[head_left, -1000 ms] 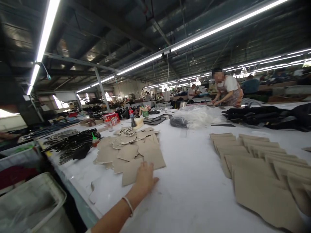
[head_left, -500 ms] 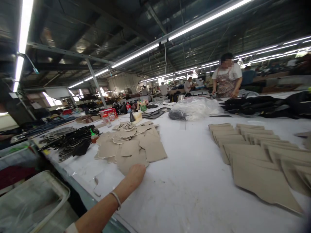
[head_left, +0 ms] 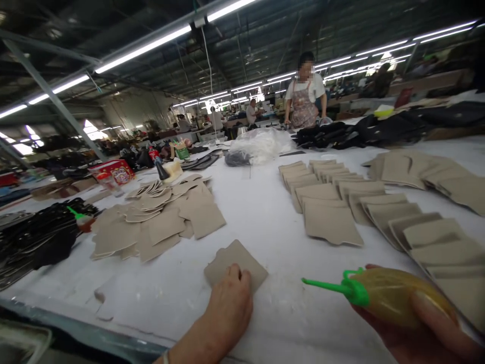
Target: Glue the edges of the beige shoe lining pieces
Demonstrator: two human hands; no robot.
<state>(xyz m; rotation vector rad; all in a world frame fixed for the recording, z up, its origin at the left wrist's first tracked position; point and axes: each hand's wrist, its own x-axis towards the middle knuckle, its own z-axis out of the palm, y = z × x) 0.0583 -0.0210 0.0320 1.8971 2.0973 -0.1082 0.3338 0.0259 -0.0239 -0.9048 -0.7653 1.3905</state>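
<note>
left hand (head_left: pixel 231 306): fingers bunched on tan piece (head_left: pixel 232 255), grip unclear
right hand (head_left: pixel 394 328): clamped round squeeze bottle (head_left: pixel 396 289)
tan piece: on table (head_left: pixel 252 212), nozzle (head_left: pixel 324 284) apart
pile (head_left: pixel 164 226): jumbled, not laid out
rows (head_left: pixel 331 222): overlapped, laid out

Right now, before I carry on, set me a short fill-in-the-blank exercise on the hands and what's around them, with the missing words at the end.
1. The right hand holds a squeeze bottle with a ____ nozzle.
2. The left hand touches a beige panel lying on the ____ tabletop.
3. The nozzle points toward the ____ hand.
4. The co-worker across the tabletop is ____, not seated.
Missing words: green; white; left; standing.
</note>
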